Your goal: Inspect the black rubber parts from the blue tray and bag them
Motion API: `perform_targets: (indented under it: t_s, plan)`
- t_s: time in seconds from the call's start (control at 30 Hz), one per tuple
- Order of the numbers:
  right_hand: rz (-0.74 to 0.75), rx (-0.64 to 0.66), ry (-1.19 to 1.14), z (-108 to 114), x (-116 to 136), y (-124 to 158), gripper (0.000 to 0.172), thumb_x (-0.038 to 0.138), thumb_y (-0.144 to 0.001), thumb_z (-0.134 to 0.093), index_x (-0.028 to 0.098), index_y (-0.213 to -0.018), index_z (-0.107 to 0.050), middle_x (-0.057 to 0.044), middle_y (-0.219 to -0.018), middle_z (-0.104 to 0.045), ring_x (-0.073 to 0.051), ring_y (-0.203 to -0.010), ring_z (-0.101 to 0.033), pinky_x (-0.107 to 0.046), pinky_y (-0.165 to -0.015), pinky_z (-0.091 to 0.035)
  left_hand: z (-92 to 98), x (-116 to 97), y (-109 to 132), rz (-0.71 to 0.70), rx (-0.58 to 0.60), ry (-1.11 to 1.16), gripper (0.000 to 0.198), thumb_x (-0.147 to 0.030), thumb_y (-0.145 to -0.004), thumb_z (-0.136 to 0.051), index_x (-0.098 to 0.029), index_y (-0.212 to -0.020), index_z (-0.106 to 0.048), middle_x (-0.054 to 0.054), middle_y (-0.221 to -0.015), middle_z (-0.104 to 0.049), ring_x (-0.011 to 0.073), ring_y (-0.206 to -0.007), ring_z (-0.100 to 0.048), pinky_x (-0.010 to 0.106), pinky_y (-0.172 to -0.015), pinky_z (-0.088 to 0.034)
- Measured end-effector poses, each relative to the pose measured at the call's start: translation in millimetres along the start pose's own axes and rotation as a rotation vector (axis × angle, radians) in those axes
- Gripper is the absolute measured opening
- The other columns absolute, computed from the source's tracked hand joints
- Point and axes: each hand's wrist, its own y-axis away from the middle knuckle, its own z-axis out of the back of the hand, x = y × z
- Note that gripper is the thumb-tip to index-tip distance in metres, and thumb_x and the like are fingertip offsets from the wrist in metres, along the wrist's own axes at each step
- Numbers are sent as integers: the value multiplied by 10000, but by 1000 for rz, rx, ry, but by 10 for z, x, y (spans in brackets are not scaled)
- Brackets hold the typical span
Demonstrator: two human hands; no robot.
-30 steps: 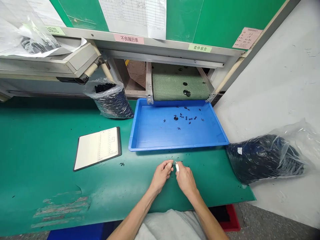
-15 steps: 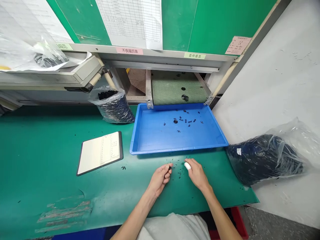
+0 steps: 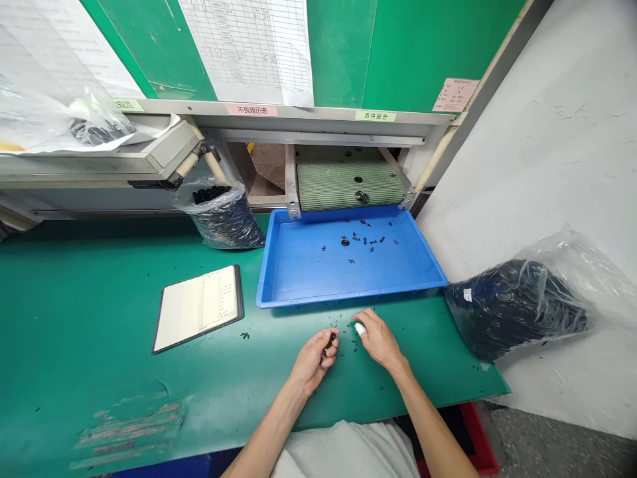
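My left hand (image 3: 314, 357) rests on the green table mat (image 3: 99, 345), its fingers pinched round a small black part (image 3: 332, 338). My right hand (image 3: 377, 337) lies just to its right, fingers curled down onto the mat, with a white cot on the fingertip (image 3: 359, 328). Tiny black bits (image 3: 348, 332) are scattered on the mat between the two hands. A blue tray (image 3: 298, 282) sits right behind them, holding several small black parts (image 3: 362, 239).
A ribbed green conveyor (image 3: 348, 186) with black round parts feeds into the tray's far edge. An open notebook (image 3: 198, 308) lies to the left. Clear bags of black parts stand at the back left (image 3: 223, 216) and at the right (image 3: 512, 309) on the white surface.
The hands were together a second ago, then parted. My right hand swung out to the right and has now come back a little toward the black bits.
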Motion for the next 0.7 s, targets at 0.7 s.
perform_targets:
  t_s: [0.7]
  plan:
    - [-59, -206, 88, 207, -183, 202, 378, 90, -819, -398, 164, -1154, -557, -112, -1138, -579, -240, -1058, -506, -401, -901, -409, -247, -85, -4, -29, -88, 378, 274, -293, -892, -463, -100, -786, -626, 102, -808, -647, 149, -753, -639, 233, -618, -548]
